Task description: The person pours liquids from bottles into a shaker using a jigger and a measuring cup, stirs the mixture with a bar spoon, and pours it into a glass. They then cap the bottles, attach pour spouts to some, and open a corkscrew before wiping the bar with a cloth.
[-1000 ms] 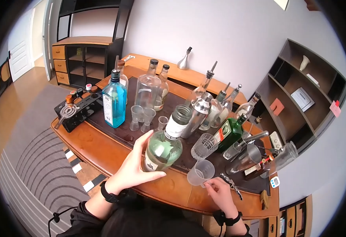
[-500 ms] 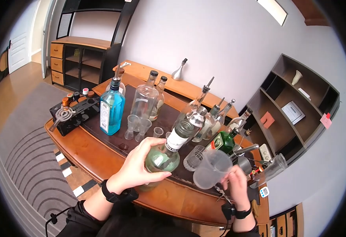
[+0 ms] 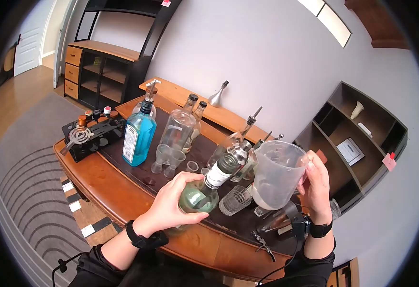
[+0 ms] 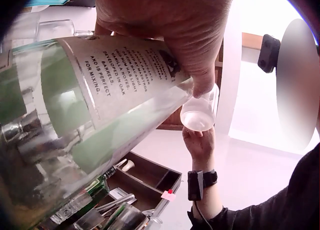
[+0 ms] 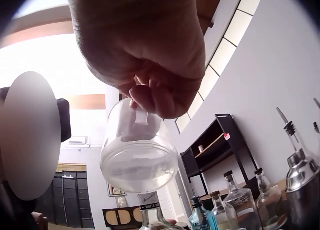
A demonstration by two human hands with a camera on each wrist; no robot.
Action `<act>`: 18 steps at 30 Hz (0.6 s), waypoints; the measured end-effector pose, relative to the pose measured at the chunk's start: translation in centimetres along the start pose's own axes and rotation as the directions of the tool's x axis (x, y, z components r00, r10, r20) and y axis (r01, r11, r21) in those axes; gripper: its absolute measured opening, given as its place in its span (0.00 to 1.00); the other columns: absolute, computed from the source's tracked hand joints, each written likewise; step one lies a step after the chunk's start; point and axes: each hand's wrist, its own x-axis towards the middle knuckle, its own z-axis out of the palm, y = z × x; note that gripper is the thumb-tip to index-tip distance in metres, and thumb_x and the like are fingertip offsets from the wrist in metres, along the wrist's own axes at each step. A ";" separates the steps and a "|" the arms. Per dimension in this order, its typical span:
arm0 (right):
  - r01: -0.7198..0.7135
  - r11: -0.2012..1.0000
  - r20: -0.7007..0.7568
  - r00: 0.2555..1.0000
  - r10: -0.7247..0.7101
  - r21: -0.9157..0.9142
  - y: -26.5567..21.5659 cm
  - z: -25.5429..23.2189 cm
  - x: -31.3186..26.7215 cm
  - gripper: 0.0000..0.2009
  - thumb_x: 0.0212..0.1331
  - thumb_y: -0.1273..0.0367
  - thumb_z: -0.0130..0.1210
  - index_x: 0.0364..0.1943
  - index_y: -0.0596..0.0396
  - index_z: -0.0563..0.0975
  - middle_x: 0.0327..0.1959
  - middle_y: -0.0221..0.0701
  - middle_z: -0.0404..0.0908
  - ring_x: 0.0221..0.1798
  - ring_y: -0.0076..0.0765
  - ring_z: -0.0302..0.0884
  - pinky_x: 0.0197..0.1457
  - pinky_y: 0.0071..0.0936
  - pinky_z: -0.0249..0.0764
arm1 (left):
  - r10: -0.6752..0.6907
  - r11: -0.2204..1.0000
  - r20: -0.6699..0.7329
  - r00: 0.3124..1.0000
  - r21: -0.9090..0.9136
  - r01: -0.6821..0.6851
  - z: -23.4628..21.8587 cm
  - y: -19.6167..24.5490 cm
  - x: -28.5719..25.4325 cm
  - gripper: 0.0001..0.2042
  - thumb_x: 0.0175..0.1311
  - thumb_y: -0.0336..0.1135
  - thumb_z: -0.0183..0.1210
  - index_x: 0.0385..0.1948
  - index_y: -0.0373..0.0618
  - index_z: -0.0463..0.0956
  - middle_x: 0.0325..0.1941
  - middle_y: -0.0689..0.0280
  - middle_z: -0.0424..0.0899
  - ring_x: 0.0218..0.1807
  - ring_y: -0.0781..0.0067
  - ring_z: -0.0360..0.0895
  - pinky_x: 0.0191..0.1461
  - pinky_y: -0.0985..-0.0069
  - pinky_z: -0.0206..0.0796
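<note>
I read "PERFECT FOR MIXING" on the rounded greenish glass bottle [image 3: 199,200] the left hand [image 3: 172,201] grips; the right hand [image 3: 317,184] holds a translucent plastic jug [image 3: 277,177].

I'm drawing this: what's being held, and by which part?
The left grip holds the greenish bottle around its body; the right grip holds the clear cup by its handle.

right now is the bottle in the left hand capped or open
Open: in the head view, the bottle in the left hand has a bare glass neck with no cap.
</note>
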 end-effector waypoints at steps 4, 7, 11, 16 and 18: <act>-0.030 0.999 0.047 0.998 0.032 -0.043 -1.0 -0.1 1.2 0.13 0.72 0.60 0.44 0.32 0.51 0.68 0.22 0.19 0.65 0.20 0.11 0.54 0.22 0.12 0.50 | 0.002 1.000 -0.004 1.000 0.013 -0.002 -0.1 0.0 -0.2 0.36 0.42 0.41 0.74 0.56 0.45 0.68 0.52 0.59 0.75 0.53 0.58 0.76 0.59 0.66 0.68; 0.002 0.995 0.066 0.998 0.004 -0.099 -1.5 0.1 2.1 0.12 0.72 0.61 0.45 0.32 0.52 0.69 0.23 0.19 0.63 0.25 0.13 0.55 0.28 0.14 0.52 | 0.010 1.000 -0.009 1.000 0.016 -0.010 -0.1 0.0 -0.2 0.36 0.42 0.41 0.74 0.56 0.45 0.67 0.52 0.59 0.75 0.53 0.58 0.76 0.58 0.66 0.68; 0.040 0.986 0.094 0.995 -0.025 -0.159 -2.6 0.5 3.2 0.12 0.72 0.61 0.45 0.31 0.52 0.69 0.25 0.18 0.62 0.27 0.13 0.54 0.30 0.15 0.52 | 0.030 0.999 -0.018 0.999 0.023 -0.030 0.0 -0.1 -0.2 0.36 0.42 0.42 0.74 0.57 0.45 0.67 0.51 0.59 0.75 0.53 0.58 0.76 0.58 0.66 0.68; 0.025 0.985 0.124 0.992 -0.004 -0.171 -3.7 0.7 4.2 0.12 0.71 0.62 0.47 0.30 0.52 0.68 0.25 0.17 0.62 0.27 0.12 0.53 0.30 0.15 0.51 | 0.027 0.999 -0.020 0.999 0.024 -0.026 0.0 -0.1 -0.3 0.36 0.42 0.42 0.74 0.56 0.45 0.68 0.51 0.59 0.75 0.52 0.58 0.76 0.57 0.66 0.68; 0.028 0.983 0.123 0.992 -0.006 -0.181 -3.8 0.8 4.5 0.12 0.71 0.62 0.47 0.30 0.52 0.68 0.25 0.17 0.62 0.27 0.12 0.53 0.30 0.15 0.51 | 0.024 0.999 -0.020 1.000 0.023 -0.024 0.0 -0.1 -0.3 0.36 0.42 0.42 0.74 0.56 0.44 0.68 0.51 0.59 0.75 0.52 0.58 0.76 0.57 0.67 0.68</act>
